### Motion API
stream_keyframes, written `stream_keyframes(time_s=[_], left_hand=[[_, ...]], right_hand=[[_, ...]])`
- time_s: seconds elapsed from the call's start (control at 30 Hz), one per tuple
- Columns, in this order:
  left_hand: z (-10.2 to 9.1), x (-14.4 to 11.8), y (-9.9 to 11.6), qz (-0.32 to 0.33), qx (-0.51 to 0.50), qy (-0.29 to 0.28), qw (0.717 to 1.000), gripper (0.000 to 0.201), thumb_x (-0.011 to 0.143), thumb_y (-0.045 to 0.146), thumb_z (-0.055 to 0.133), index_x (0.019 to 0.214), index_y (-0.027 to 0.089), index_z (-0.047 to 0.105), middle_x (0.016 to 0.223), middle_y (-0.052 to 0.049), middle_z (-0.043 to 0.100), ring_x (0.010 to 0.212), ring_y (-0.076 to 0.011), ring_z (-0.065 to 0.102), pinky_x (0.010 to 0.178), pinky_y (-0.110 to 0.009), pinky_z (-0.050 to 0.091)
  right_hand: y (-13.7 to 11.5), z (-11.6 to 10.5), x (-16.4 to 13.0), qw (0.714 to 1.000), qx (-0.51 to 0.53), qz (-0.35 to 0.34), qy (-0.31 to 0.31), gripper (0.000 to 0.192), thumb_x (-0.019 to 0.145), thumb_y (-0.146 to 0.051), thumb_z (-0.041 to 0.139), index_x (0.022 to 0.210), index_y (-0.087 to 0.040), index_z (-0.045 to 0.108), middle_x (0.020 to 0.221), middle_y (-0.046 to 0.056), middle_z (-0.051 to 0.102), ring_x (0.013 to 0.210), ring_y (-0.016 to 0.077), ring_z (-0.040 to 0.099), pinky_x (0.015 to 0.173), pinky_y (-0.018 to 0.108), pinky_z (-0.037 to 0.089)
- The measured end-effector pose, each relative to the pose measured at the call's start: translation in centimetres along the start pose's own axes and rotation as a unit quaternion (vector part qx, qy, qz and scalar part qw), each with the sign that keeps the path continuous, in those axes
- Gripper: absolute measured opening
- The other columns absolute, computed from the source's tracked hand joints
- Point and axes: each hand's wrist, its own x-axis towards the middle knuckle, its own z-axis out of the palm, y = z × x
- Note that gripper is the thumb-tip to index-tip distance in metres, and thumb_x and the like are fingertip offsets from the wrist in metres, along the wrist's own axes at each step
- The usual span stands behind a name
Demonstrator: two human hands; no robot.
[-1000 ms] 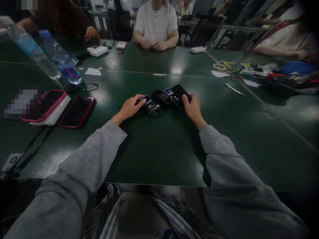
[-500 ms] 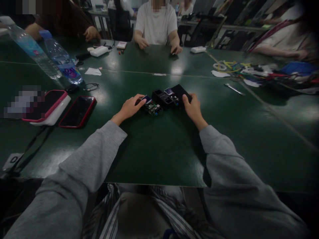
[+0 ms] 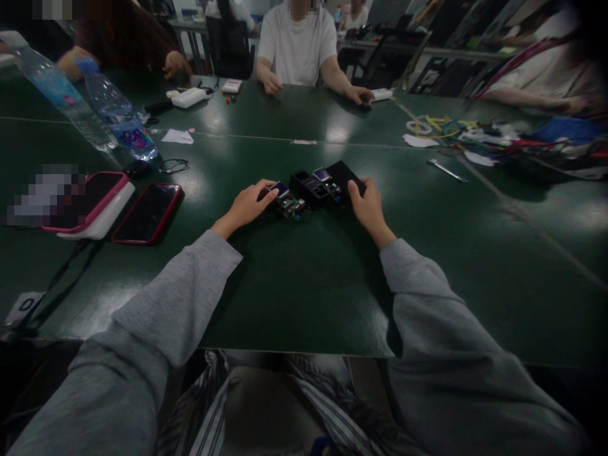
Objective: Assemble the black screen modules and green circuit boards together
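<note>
My left hand (image 3: 250, 201) is closed on the left end of a small green circuit board with a screen (image 3: 291, 206), thumb on top beside the screen. To the right, my right hand (image 3: 367, 201) grips the edge of a flat black panel (image 3: 342, 172), its thumb on the upper face and its other fingers mostly hidden behind. Between the hands is a black plastic case with square openings (image 3: 304, 182). A second small board with a screen (image 3: 327, 179) lies against the case and the panel; whether they are joined I cannot tell.
Two phones in red cases (image 3: 148, 213) and two water bottles (image 3: 121, 117) are at left on the green table (image 3: 304, 285). A wrench (image 3: 446, 170) and a tangle of cables (image 3: 479, 134) lie at right. Across the table sits a person in a white shirt (image 3: 299, 44).
My hands and the parts between them have stayed in place. The person opposite has moved a hand with a small dark object rightward, toward the white box.
</note>
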Motion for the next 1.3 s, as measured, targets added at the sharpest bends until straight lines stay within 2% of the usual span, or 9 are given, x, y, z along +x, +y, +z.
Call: stream_keyframes(time_s=[0.27, 0.57, 0.73, 0.93, 1.03, 1.17, 1.3], left_hand=[[0.0, 0.0, -0.1, 0.0, -0.011, 0.001, 1.0, 0.045, 0.099, 0.054, 0.044, 0.127, 0.023, 0.059, 0.109, -0.008, 0.071, 0.096, -0.0219, 0.066, 0.086, -0.039, 0.052], [0.2, 0.3, -1.5, 0.003, -0.097, -0.018, 0.995, 0.049, 0.094, 0.059, 0.053, 0.128, 0.024, 0.062, 0.114, -0.008, 0.071, 0.1, -0.021, 0.067, 0.089, -0.038, 0.053], [0.3, 0.5, -1.6, -0.004, -0.139, -0.012, 0.99, 0.046, 0.092, 0.055, 0.058, 0.126, 0.023, 0.063, 0.11, -0.007, 0.073, 0.098, -0.0204, 0.068, 0.09, -0.038, 0.053], [0.6, 0.8, -2.0, -0.006, -0.165, 0.013, 0.986, 0.038, 0.096, 0.046, 0.054, 0.123, 0.022, 0.062, 0.112, -0.008, 0.073, 0.101, -0.0201, 0.069, 0.094, -0.039, 0.053], [0.6, 0.7, -1.7, -0.013, -0.165, 0.01, 0.986, 0.038, 0.097, 0.047, 0.054, 0.123, 0.021, 0.062, 0.115, -0.009, 0.072, 0.102, -0.0203, 0.068, 0.094, -0.039, 0.053], [0.7, 0.7, -1.7, -0.01, -0.17, 0.014, 0.985, 0.038, 0.096, 0.048, 0.055, 0.122, 0.021, 0.063, 0.115, -0.009, 0.073, 0.104, -0.0205, 0.069, 0.097, -0.04, 0.053], [0.9, 0.9, -2.2, -0.005, -0.165, 0.027, 0.986, 0.038, 0.097, 0.047, 0.053, 0.122, 0.021, 0.062, 0.118, -0.01, 0.072, 0.107, -0.02, 0.068, 0.099, -0.04, 0.052]], right_hand=[[0.2, 0.2, 0.1, 1.0, 0.002, -0.001, 0.012, 0.076, 0.086, -0.088, 0.036, 0.114, -0.021, 0.058, 0.098, 0.014, 0.068, 0.091, 0.0313, 0.064, 0.083, 0.049, 0.051], [-0.2, 0.0, -0.2, 1.0, 0.004, -0.006, 0.013, 0.075, 0.086, -0.087, 0.037, 0.115, -0.02, 0.057, 0.102, 0.015, 0.068, 0.093, 0.0313, 0.065, 0.085, 0.049, 0.051], [-1.0, -0.4, -0.5, 0.999, 0.014, -0.033, 0.027, 0.068, 0.088, -0.081, 0.043, 0.117, -0.021, 0.057, 0.107, 0.015, 0.068, 0.098, 0.0318, 0.064, 0.09, 0.05, 0.05], [-2.4, -0.6, -0.9, 0.994, 0.029, -0.082, 0.059, 0.059, 0.091, -0.072, 0.048, 0.12, -0.022, 0.056, 0.115, 0.015, 0.065, 0.107, 0.0303, 0.063, 0.095, 0.048, 0.05], [-2.2, -0.4, -0.9, 0.995, 0.042, -0.077, 0.041, 0.06, 0.09, -0.073, 0.049, 0.121, -0.021, 0.055, 0.115, 0.015, 0.066, 0.107, 0.0309, 0.063, 0.095, 0.05, 0.05], [-1.6, 0.0, -0.8, 0.995, 0.068, -0.071, -0.022, 0.067, 0.087, -0.078, 0.051, 0.121, -0.021, 0.054, 0.114, 0.015, 0.067, 0.105, 0.0321, 0.065, 0.095, 0.052, 0.051], [-2.2, 0.4, -1.3, 0.991, 0.082, -0.085, -0.063, 0.068, 0.086, -0.08, 0.053, 0.123, -0.023, 0.054, 0.115, 0.013, 0.068, 0.104, 0.0308, 0.066, 0.093, 0.049, 0.052]])
